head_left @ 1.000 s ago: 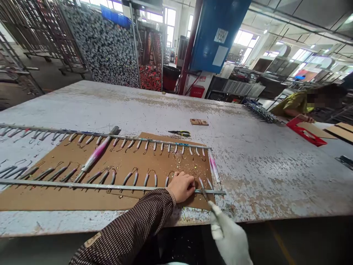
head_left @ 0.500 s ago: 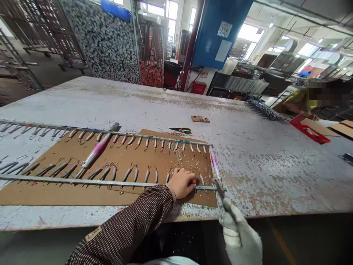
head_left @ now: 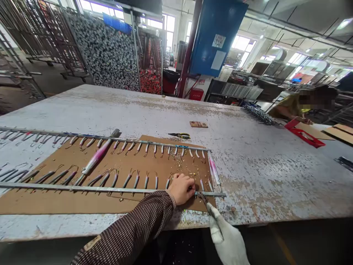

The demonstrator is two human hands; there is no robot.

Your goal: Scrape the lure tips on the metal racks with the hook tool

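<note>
A long metal frame [head_left: 127,190] lies across a sheet of brown cardboard [head_left: 165,202], with rows of short grey, pink-tinged hooks [head_left: 136,181] on its two rails. My bare left hand [head_left: 182,188] rests over the near rail close to its right end, fingers curled round it; the fingertips are partly hidden. In a white glove, my right hand [head_left: 224,235] is closed round a metal tool that looks like pliers [head_left: 203,199]. The tool's tip touches the near rail just right of my left hand. Pink-and-white crossbars [head_left: 213,167] join the rails.
Beyond the frame lie yellow-black pliers [head_left: 179,135] and a small patterned block [head_left: 198,124]. Paint chips litter the cardboard and the worn white table [head_left: 261,165]. At right, a co-worker sits by a red tray [head_left: 305,135]. Stacked bars [head_left: 110,55] stand behind the table.
My right hand has moved left with the tool, from the frame's right corner to a spot beside my left hand. My left hand stays on the rail. The view has tipped slightly upward.
</note>
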